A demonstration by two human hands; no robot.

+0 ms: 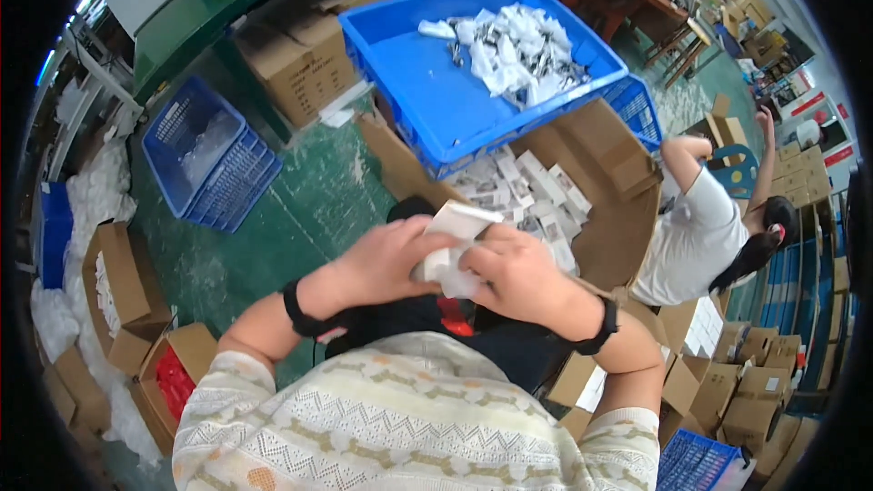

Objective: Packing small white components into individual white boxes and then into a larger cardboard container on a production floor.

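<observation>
We see the small white cardboard box [464, 220] at the centre of the view, raised between both hands, with the crumpled translucent plastic bag [461, 282] just at its 6 o'clock. The left hand [389, 259] has a narrow grip, thumb and fingers closed around the box; the right hand [520, 275] pinches the bag with its fingertips. We judge the soft plastic the likeliest trouble: it could bunch against the thin card edge, and a hard push could then crease the box or tear the bag. The fingers hide much of the contact, so we cannot tell how the bag sits against the box, and a misjudged angle could go unnoticed. If the left grip slackens, the box could drop toward the lap, or at 1 o'clock among the loose white boxes [543, 180] in the large brown cardboard carton [627, 164]. Toward 12 o'clock, the shallow blue plastic tray [400, 68] overlaps that carton; if its support is poor, which we cannot check, a knock could spill its plastic-wrapped pieces [523, 50].
</observation>
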